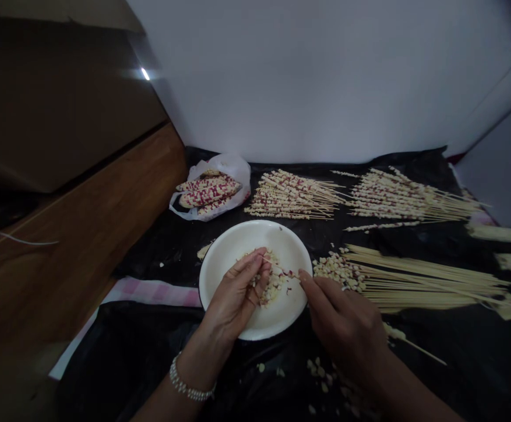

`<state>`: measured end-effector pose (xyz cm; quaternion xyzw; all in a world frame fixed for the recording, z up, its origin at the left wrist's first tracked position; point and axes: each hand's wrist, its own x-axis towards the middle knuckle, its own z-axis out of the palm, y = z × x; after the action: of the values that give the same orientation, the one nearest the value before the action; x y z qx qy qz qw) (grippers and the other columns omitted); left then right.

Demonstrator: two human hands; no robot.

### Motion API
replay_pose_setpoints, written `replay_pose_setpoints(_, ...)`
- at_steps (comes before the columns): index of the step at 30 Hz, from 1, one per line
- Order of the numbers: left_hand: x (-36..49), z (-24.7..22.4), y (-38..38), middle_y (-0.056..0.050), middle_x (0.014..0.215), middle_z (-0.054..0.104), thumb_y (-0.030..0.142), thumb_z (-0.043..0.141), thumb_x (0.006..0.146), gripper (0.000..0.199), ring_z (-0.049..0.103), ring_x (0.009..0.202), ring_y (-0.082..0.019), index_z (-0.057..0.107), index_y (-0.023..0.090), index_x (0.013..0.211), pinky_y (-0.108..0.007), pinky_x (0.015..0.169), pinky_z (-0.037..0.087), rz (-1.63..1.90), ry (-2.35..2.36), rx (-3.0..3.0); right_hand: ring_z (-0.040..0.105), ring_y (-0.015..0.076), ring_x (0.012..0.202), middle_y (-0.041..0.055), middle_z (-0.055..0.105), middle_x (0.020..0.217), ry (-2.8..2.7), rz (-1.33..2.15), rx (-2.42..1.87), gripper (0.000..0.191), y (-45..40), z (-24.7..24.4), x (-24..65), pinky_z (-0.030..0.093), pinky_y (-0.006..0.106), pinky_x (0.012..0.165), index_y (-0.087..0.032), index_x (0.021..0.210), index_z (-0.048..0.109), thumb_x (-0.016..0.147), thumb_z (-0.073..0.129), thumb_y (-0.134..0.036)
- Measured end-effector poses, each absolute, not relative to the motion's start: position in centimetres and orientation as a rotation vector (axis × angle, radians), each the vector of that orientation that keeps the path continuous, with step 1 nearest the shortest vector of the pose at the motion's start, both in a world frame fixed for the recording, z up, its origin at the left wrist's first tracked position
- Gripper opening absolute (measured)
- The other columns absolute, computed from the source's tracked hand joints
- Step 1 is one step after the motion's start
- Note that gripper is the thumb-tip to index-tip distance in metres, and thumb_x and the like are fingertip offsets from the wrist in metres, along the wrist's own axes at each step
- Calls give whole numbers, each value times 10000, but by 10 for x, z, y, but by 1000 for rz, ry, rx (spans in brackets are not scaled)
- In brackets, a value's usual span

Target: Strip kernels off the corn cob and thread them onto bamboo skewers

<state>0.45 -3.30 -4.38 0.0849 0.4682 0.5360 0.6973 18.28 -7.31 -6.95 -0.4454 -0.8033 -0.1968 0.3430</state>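
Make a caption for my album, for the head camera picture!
Left hand and right hand hold a skewer with corn kernels over a white bowl.

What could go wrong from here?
1. The right hand works beside the loose kernels on the black sheet; a forearm swing could scatter them.
2. Both hands pinch one thin skewer over the white bowl, so a slip might drop kernels or prick a fingertip.
3. The bare skewers fan out just past the right hand and could get knocked out of line.
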Motion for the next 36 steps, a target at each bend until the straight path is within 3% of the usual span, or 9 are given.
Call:
replay_pose_setpoints(9, 6, -45, -36, -52, 768, 688, 109, 714, 780, 227, 630, 676, -64, 752, 99, 1004, -131, 691, 546, 1189, 988, 348, 544, 132, 582, 57, 705, 838, -2131, -502, -1192, 292, -74, -68, 182, 347, 303, 541, -90, 1133, 654, 889, 503, -32)
replay_pose_setpoints(15, 8, -43, -37, -65, 894, 704, 78, 722, 751, 236, 643, 746, -71, 757, 106, 983, -140, 751, 545, 1216, 985, 384, 544, 125, 602, 59, 705, 851, -2154, -534, -1229, 303, -73, -67, 183, 354, 289, 567, -101, 1133, 659, 898, 478, -42)
replay_pose_setpoints(25, 6, -45, -35, -17, 730, 674, 59, 699, 783, 66, 622, 592, -45, 703, 103, 833, -114, 625, 557, 1247, 989, 253, 524, 133, 576, 55, 697, 835, -2125, -532, -1187, 299, -75, -68, 183, 353, 307, 534, -86, 1140, 656, 884, 508, -42)
replay_pose_setpoints(31, 5, -43, -34, -62, 867, 736, 65, 704, 783, 70, 673, 647, -62, 718, 102, 841, -108, 598, 572, 1243, 977, 211, 540, 132, 598, 52, 697, 845, -2103, -519, -1175, 300, -75, -69, 183, 372, 300, 544, -94, 1141, 655, 879, 521, -40)
replay_pose_setpoints(36, 5, -44, -34, -59, 861, 742, 58, 729, 755, 95, 667, 621, -53, 727, 102, 839, -97, 589, 570, 1250, 983, 233, 539, 127, 595, 56, 701, 836, -2109, -532, -1173, 291, -74, -67, 183, 373, 293, 552, -77, 1135, 654, 877, 527, -31)
